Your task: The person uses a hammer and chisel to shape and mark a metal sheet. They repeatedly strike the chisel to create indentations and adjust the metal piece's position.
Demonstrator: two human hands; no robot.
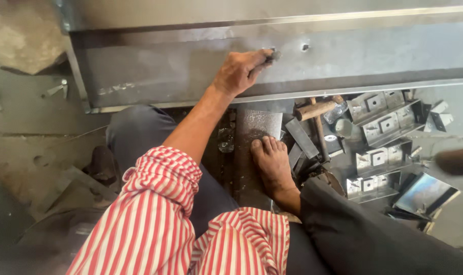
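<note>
Left hand clenched around a small dark metal tool, tip pressed against the long grey folded sheet-metal channel lying across the floor, right hand out of view, bare foot on a flat steel plate, wooden-handled hammer just beside, stacked grey metal brackets near.

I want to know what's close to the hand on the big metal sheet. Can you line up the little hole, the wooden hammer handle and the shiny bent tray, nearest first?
From the left hand:
1. Little hole, just right on the sheet.
2. Wooden hammer handle, below right, under the sheet's edge.
3. Shiny bent tray, far lower right on the floor.
</note>
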